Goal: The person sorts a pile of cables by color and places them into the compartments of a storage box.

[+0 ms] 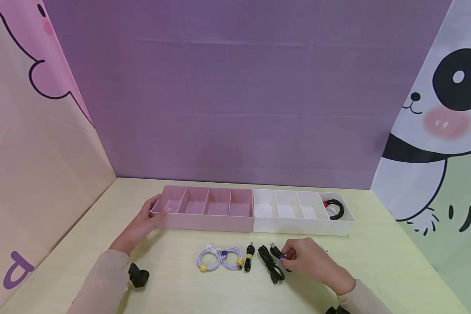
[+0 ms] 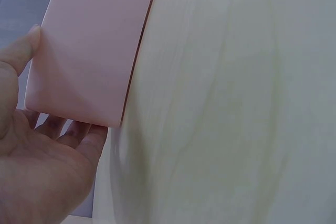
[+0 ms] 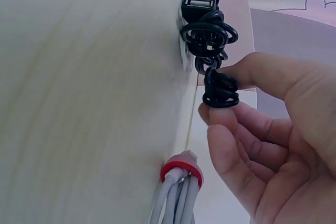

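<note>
My left hand (image 1: 143, 221) grips the left end of the pink divided box (image 1: 208, 223), thumb on its front side and fingers against its end wall in the left wrist view. Between thumb and fingertips, my right hand (image 1: 310, 261) pinches a coiled black cable (image 1: 276, 251) with a dark blue tie; part of it is behind the fingers. Just left of that hand lies a bundled black cable (image 1: 272, 266). A shorter black cable (image 1: 249, 257) with a yellow tie comes after it, then two white coiled cables (image 1: 201, 261) with yellow tags.
A white divided box (image 1: 298, 226) adjoins the pink one; its rightmost compartment holds a black coiled cable (image 1: 340, 210) with a red tie. In the right wrist view a pale cable (image 3: 181, 182) with a red tie lies close to my right hand. A purple wall (image 1: 235, 109) stands behind.
</note>
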A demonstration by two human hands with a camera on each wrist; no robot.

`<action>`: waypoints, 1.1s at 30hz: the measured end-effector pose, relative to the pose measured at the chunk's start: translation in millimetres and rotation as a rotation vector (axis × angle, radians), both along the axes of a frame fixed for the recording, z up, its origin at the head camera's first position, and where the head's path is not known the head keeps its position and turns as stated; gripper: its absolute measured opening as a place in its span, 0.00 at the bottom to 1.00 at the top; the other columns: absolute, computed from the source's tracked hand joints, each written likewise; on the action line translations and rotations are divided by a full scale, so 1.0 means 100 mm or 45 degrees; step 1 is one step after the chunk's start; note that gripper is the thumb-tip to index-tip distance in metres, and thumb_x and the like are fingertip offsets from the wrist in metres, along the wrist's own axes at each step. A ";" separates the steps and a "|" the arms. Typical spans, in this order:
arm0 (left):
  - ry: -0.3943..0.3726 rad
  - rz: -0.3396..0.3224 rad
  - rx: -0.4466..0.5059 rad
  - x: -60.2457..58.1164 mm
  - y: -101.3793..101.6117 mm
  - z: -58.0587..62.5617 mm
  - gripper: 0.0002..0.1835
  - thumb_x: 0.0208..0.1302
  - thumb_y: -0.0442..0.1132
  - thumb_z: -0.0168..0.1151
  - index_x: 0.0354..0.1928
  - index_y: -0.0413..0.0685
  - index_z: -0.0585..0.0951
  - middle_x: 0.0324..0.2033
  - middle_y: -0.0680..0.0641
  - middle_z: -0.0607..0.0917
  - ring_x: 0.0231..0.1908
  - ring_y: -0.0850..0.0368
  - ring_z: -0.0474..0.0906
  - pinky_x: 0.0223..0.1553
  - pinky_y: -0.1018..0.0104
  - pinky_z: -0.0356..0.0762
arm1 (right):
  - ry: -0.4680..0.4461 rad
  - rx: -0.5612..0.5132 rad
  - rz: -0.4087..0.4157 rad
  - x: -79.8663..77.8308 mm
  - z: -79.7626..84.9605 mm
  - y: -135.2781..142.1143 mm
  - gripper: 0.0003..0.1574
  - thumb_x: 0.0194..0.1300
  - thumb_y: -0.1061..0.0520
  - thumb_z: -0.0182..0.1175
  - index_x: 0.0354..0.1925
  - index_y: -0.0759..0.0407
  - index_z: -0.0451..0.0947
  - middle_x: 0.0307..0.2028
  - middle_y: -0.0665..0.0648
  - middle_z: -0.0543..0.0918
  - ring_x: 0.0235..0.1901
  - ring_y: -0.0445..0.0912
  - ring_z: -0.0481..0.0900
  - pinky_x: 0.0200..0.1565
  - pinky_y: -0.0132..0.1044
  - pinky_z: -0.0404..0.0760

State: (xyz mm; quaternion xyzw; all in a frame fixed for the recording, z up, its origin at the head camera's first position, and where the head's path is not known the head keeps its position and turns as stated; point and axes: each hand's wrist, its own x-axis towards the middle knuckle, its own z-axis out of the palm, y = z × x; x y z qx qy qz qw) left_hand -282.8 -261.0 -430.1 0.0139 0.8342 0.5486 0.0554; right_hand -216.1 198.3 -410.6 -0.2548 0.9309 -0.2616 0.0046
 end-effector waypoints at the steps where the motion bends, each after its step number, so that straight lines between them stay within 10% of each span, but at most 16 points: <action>1: -0.001 0.000 -0.001 0.00 0.00 0.00 0.52 0.70 0.65 0.55 0.80 0.57 0.35 0.77 0.39 0.44 0.69 0.37 0.53 0.68 0.32 0.51 | 0.002 -0.004 0.002 0.00 0.00 0.00 0.06 0.60 0.56 0.71 0.32 0.54 0.82 0.24 0.41 0.82 0.24 0.32 0.76 0.27 0.31 0.76; 33: -0.022 0.011 -0.023 0.02 0.01 0.02 0.55 0.67 0.69 0.55 0.80 0.57 0.35 0.77 0.37 0.43 0.70 0.35 0.51 0.67 0.29 0.49 | 0.069 -0.140 -0.071 -0.05 0.15 0.07 0.04 0.64 0.56 0.69 0.35 0.53 0.82 0.26 0.40 0.83 0.19 0.34 0.75 0.24 0.32 0.77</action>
